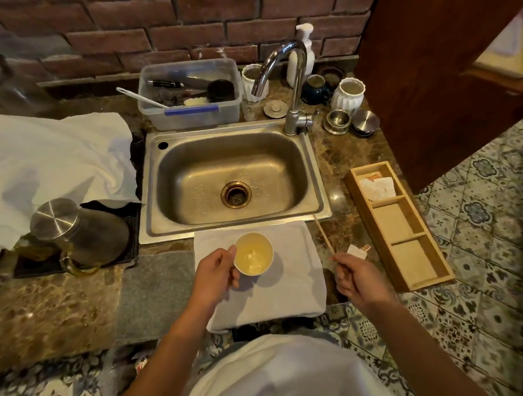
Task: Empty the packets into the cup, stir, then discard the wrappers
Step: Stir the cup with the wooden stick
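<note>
A small white cup (253, 253) with pale liquid inside rests on a folded white towel (289, 287) in front of the sink. My left hand (217, 271) grips the cup's left side. My right hand (353, 276) is to the right of the towel, pinching the lower end of a thin wooden stirrer (323, 235) that points up toward the sink corner, outside the cup. A torn white and orange wrapper (358, 250) lies on the counter just beyond my right hand. More packets (377, 185) sit in the far compartment of a wooden tray (421, 268).
The steel sink (232, 178) with its tap (290, 84) is behind the towel. A steel kettle (83, 231) stands at left on a black mat, beside a grey cloth (156, 291). A plastic tub (189, 94), jars and a soap bottle (302, 52) line the brick wall.
</note>
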Demonstrator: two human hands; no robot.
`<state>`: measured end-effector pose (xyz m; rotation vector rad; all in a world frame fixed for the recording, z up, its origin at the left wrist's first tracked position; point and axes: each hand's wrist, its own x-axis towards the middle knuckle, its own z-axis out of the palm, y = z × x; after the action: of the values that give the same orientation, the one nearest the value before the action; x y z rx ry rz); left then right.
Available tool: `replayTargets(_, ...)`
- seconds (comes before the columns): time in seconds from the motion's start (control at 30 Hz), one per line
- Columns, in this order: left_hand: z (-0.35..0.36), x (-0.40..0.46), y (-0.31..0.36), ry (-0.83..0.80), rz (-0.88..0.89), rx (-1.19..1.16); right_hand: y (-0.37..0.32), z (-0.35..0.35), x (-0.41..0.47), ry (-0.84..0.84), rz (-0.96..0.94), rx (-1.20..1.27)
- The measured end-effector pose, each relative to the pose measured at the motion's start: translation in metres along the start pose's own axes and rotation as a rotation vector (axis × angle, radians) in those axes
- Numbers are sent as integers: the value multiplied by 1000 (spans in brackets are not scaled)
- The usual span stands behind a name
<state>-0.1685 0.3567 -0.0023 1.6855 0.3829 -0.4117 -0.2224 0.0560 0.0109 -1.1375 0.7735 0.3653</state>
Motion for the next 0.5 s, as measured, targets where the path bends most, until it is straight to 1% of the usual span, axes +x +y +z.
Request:
replayTargets(0.07,0,-1,1,11,0,47,13,6,5,22,2,-108)
replayTargets(0.23,0,-1,4,5,-15,95,34,22,16,-9,26,-355)
replayTargets(0.5,-2,-3,4,-9,-26,75,48,40,29,-1,86,-542)
